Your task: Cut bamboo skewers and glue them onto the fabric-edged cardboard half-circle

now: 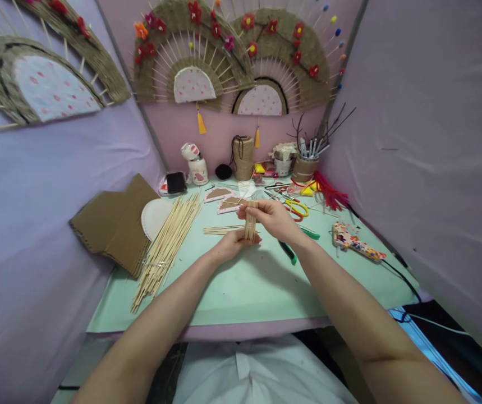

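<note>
In front of me, over the middle of the table, I hold a small upright bundle of tan strands (249, 223). Whether these are short sticks or wound twine I cannot tell. My left hand (234, 245) is closed around its lower end. The fingers of my right hand (271, 215) pinch its upper end. Just left of the bundle, several thin sticks (219, 230) lie flat on the table. Behind my hands are two half-round cardboard pieces with pink-and-white edges (219, 193).
Bamboo skewers (167, 247) lie in a large pile at left, beside brown cardboard (116, 221) and a white disc (155, 217). Yellow-handled scissors (299, 209), green-handled pliers (288, 252) and a patterned glue gun (356, 242) lie at right. A twine spool (244, 159) stands behind.
</note>
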A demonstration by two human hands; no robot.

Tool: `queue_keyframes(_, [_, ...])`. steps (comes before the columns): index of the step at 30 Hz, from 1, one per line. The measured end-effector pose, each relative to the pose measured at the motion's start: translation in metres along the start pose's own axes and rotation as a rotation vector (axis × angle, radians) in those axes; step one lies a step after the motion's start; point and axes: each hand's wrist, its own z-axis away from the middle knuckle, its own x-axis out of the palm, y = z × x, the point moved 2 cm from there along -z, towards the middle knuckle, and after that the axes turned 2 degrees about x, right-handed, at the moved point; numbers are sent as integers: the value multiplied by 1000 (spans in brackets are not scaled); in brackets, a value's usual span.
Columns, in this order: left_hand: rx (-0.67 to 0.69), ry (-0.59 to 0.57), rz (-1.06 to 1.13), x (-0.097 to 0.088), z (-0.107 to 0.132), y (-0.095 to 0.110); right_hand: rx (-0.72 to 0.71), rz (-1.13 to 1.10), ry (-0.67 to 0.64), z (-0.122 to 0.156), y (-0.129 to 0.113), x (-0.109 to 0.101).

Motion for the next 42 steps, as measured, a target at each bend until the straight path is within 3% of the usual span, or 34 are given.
queue_keyframes(19, [10, 42, -122, 1, 3, -5, -31, 52, 25, 1, -2, 2])
queue_keyframes(31, [11, 93, -160, 1, 1, -7, -28, -47, 31, -1, 5, 4])
queue_keyframes(42, [-48, 115, 34, 5, -2, -11, -19, -25, 32, 0, 2, 0])
